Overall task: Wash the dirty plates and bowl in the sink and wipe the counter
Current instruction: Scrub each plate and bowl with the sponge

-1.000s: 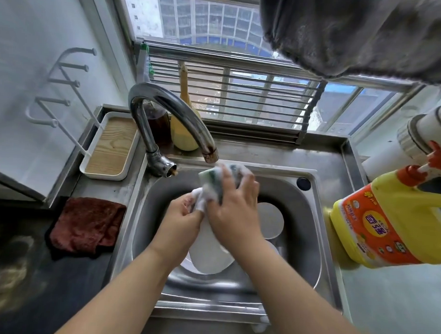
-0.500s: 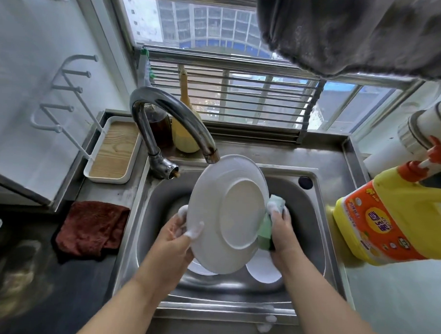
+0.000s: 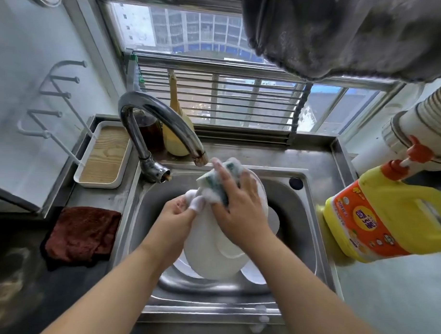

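Over the steel sink [image 3: 305, 219] I hold a white plate [image 3: 211, 254] tilted on edge. My left hand [image 3: 177, 215] grips its left rim with foamy fingertips. My right hand [image 3: 238, 207] holds a soapy green sponge [image 3: 215, 183] and presses it against the plate's upper part, just below the faucet spout. More white dishes [image 3: 254, 273] lie in the basin beneath, mostly hidden by the plate.
A curved chrome faucet [image 3: 151, 119] rises at the sink's back left. A yellow detergent jug [image 3: 387, 217] stands on the right counter. A dark red cloth [image 3: 83, 232] lies left of the sink, with a white tray [image 3: 102, 157] behind it. Foam blobs sit on the sink's front rim.
Half a second ago the sponge was at the plate's right edge; my right hand has swept it up and left across the plate to the top. The plate has tilted lower.
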